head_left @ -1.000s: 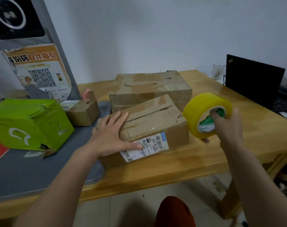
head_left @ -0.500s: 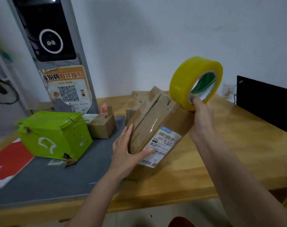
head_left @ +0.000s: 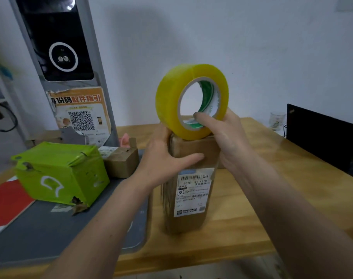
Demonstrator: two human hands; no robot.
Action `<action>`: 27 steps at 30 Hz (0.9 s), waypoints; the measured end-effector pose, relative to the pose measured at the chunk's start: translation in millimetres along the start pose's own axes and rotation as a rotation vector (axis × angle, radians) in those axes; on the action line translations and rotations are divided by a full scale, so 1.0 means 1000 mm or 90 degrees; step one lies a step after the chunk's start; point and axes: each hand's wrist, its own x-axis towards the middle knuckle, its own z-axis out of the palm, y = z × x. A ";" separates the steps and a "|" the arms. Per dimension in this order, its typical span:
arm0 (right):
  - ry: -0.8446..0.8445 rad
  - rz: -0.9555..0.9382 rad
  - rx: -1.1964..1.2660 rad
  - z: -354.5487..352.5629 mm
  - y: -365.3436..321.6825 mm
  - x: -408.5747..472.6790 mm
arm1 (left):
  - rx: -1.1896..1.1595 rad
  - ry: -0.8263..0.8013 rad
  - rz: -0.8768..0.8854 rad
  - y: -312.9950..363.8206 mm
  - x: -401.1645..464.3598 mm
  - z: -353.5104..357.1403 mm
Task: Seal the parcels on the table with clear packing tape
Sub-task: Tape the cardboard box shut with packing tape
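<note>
Head view: cardboard parcel [head_left: 188, 190] stands on end on the wooden table [head_left: 262, 208], label facing the camera. Left hand [head_left: 163, 158] grips its upper part, thumb across the front, fingers curled behind the left edge. Right hand [head_left: 225, 135] holds the yellow tape roll [head_left: 171, 99] upright against the parcel's top, thumb hooked inside the core, fingers wrapped outside. Green parcel [head_left: 61, 174] sits well apart on the grey mat [head_left: 50, 228].

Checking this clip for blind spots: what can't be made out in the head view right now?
- Top of the upright parcel: hidden by the tape roll and both hands, left hand, right hand.
- Free tape end: not visible.
- Shipping label text: too small.
- Laptop: cut off by the right edge.
</note>
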 end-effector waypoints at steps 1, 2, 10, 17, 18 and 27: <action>-0.009 0.010 -0.006 0.000 0.000 0.001 | 0.017 0.003 0.002 -0.001 -0.001 -0.001; -0.016 0.016 -0.016 0.001 -0.001 0.001 | 0.028 0.009 -0.002 -0.004 -0.002 -0.001; -0.018 -0.133 -0.244 0.015 -0.012 -0.001 | -0.010 0.059 -0.025 -0.025 -0.010 -0.010; 0.048 -0.056 -0.122 -0.016 -0.019 0.011 | 0.032 0.059 -0.016 -0.022 -0.017 -0.019; 0.052 -0.047 -0.100 -0.020 -0.019 0.011 | 0.038 0.050 -0.009 -0.023 -0.016 -0.018; 0.012 0.117 0.167 -0.006 0.010 -0.005 | 0.097 0.014 -0.050 -0.006 -0.008 -0.022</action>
